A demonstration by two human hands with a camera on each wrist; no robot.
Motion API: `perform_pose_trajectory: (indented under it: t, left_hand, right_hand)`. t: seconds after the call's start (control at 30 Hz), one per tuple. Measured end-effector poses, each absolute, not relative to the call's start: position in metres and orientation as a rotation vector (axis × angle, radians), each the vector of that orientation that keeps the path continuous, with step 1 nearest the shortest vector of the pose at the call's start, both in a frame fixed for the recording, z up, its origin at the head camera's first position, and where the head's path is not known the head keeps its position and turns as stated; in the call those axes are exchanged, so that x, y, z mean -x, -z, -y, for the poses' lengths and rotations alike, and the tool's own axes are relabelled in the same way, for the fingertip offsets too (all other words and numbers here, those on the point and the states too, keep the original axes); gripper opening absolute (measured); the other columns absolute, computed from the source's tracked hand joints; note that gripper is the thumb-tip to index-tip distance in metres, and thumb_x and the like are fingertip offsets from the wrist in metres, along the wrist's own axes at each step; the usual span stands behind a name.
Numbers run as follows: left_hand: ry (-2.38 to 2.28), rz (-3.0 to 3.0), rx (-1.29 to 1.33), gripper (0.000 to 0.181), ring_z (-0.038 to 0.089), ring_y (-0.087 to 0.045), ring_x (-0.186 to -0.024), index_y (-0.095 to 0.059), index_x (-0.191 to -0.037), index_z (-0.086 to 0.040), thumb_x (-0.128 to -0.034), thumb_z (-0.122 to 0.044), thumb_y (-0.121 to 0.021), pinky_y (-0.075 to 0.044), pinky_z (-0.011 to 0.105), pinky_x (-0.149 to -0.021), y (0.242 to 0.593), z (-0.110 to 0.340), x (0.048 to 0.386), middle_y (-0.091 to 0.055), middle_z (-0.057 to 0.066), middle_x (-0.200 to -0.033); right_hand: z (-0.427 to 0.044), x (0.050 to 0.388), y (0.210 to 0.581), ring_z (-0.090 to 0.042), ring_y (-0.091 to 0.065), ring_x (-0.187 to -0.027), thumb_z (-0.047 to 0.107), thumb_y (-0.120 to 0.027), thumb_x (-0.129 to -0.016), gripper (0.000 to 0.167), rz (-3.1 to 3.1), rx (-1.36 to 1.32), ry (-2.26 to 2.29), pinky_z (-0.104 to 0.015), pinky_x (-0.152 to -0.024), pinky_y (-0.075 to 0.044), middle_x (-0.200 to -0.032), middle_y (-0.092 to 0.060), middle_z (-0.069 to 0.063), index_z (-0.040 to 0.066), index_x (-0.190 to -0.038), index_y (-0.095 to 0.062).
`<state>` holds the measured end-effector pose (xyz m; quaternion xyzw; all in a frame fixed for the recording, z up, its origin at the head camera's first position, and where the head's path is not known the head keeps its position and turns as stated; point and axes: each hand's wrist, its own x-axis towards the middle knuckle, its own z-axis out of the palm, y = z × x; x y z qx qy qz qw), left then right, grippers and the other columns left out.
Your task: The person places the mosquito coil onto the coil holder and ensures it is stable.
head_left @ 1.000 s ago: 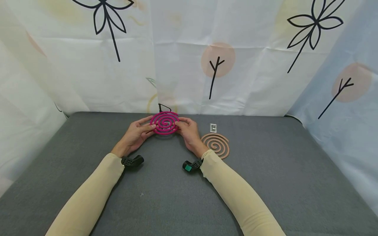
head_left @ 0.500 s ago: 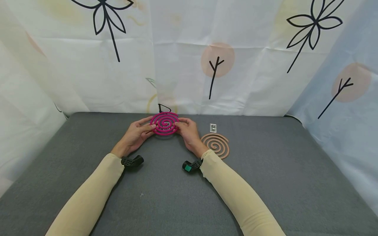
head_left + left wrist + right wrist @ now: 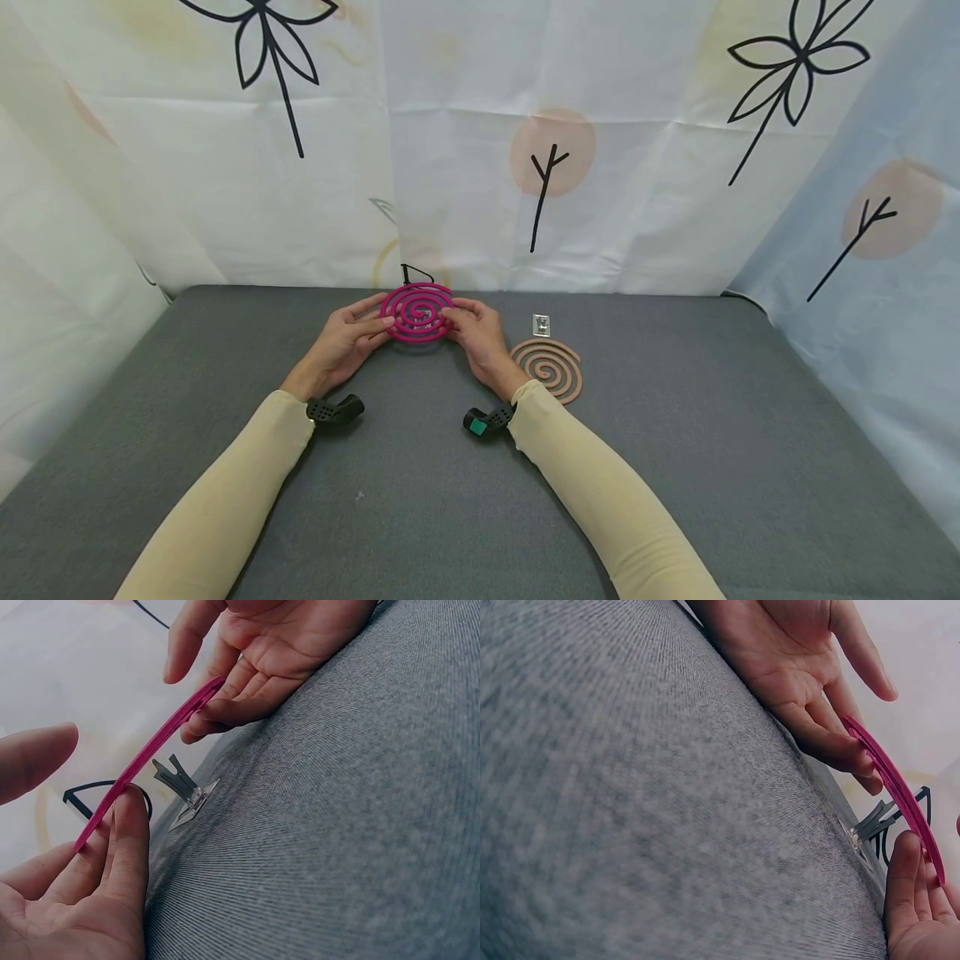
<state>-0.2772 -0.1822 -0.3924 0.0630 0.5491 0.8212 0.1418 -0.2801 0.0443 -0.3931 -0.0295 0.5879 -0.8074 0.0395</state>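
A pink mosquito coil is held up near the back of the table, between my two hands. My left hand carries its left edge on the fingers, and my right hand supports the right edge the same way. Both thumbs stand apart from the coil in the wrist views. Below it, a small metal coil stand stands on the table with its prongs pointing up. The left wrist view shows a narrow gap between prongs and coil.
A brown mosquito coil lies flat beside my right wrist, partly hidden by it. A second metal stand is just behind that coil. The grey table ends at a patterned white curtain.
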Motion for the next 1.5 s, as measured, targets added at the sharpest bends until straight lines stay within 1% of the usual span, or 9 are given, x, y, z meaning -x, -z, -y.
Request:
perform_pose_trajectory:
  t: [0.07,0.13,0.3,0.4,0.77,1.0,1.13,1.33,1.5]
  left_hand:
    - [-2.372,-1.581,-0.185,0.077,0.014,-0.062,-0.121,-0.017,-0.161,0.0,-0.0997,-0.001,-0.063,-0.047,0.029,-0.105,0.3923,0.1826,0.277,-0.026,0.023,-0.162]
    - [-2.367,-1.587,-0.187,0.077,0.013,-0.063,-0.12,-0.016,-0.161,0.0,-0.1001,-0.001,-0.062,-0.046,0.029,-0.105,0.3922,0.1827,0.2767,-0.026,0.024,-0.162]
    - [-2.356,-1.606,-0.185,0.077,0.014,-0.062,-0.121,-0.015,-0.161,0.001,-0.1001,-0.001,-0.062,-0.046,0.03,-0.106,0.3926,0.1826,0.2767,-0.025,0.025,-0.162]
    - [-2.35,-1.615,-0.183,0.078,0.015,-0.061,-0.123,-0.014,-0.161,0.002,-0.1001,-0.001,-0.063,-0.046,0.03,-0.106,0.3928,0.1826,0.2768,-0.025,0.025,-0.162]
    - [-2.359,-1.601,-0.178,0.077,0.016,-0.056,-0.13,-0.014,-0.161,0.001,-0.0999,0.001,-0.062,-0.045,0.03,-0.107,0.3931,0.1826,0.2769,-0.025,0.025,-0.162]
    - [-2.356,-1.609,-0.183,0.077,0.022,-0.043,-0.142,-0.014,-0.161,0.001,-0.0998,0.002,-0.061,-0.045,0.029,-0.107,0.3927,0.182,0.2773,-0.024,0.025,-0.162]
    - [-2.355,-1.602,-0.187,0.077,0.025,-0.038,-0.145,-0.014,-0.161,0.001,-0.1001,0.003,-0.06,-0.045,0.028,-0.107,0.3925,0.1822,0.277,-0.023,0.025,-0.163]
    - [-2.348,-1.603,-0.189,0.075,0.026,-0.035,-0.147,-0.013,-0.161,0.002,-0.1008,0.003,-0.058,-0.044,0.028,-0.108,0.3922,0.1823,0.2764,-0.022,0.025,-0.163]
    - [-2.347,-1.603,-0.185,0.075,0.026,-0.035,-0.147,-0.013,-0.161,0.002,-0.101,0.003,-0.058,-0.044,0.029,-0.108,0.3927,0.182,0.2768,-0.023,0.025,-0.163]
  right_hand:
    - [-0.0444,0.2803,0.3932,-0.011,-0.065,-0.085,-0.001,-0.058,-0.101,0.036,-1.801,0.086,2.472,-0.025,-0.077,-0.056,-0.1,-0.066,-0.008,-0.009,-0.136,-0.053]
    - [-0.0442,0.2804,0.3933,-0.011,-0.065,-0.086,0.0,-0.058,-0.101,0.036,-1.81,0.079,2.462,-0.026,-0.079,-0.056,-0.101,-0.066,-0.008,-0.009,-0.136,-0.053]
    - [-0.044,0.2805,0.3929,-0.012,-0.063,-0.089,0.0,-0.057,-0.102,0.037,-1.837,0.06,2.428,-0.031,-0.087,-0.056,-0.104,-0.063,-0.009,-0.009,-0.137,-0.052]
    - [-0.044,0.2803,0.3928,-0.012,-0.063,-0.089,0.0,-0.056,-0.102,0.037,-1.841,0.061,2.42,-0.032,-0.088,-0.056,-0.106,-0.062,-0.009,-0.01,-0.138,-0.052]
    - [-0.0441,0.2816,0.393,-0.012,-0.062,-0.089,0.0,-0.056,-0.102,0.037,-1.812,0.062,2.436,-0.032,-0.089,-0.056,-0.105,-0.061,-0.009,-0.01,-0.138,-0.052]
    - [-0.0442,0.2823,0.3928,-0.012,-0.062,-0.087,0.001,-0.057,-0.102,0.037,-1.797,0.067,2.453,-0.029,-0.085,-0.057,-0.104,-0.062,-0.009,-0.011,-0.137,-0.053]
    - [-0.0442,0.2822,0.3926,-0.012,-0.063,-0.087,0.0,-0.057,-0.102,0.038,-1.79,0.07,2.457,-0.029,-0.084,-0.057,-0.103,-0.062,-0.008,-0.012,-0.137,-0.053]
    - [-0.0445,0.2817,0.3923,-0.012,-0.063,-0.086,0.0,-0.057,-0.102,0.038,-1.794,0.072,2.453,-0.03,-0.085,-0.057,-0.102,-0.062,-0.008,-0.012,-0.138,-0.052]
    - [-0.0446,0.2817,0.3924,-0.013,-0.063,-0.087,0.0,-0.056,-0.102,0.038,-1.792,0.061,2.452,-0.03,-0.086,-0.057,-0.104,-0.062,-0.009,-0.012,-0.138,-0.052]
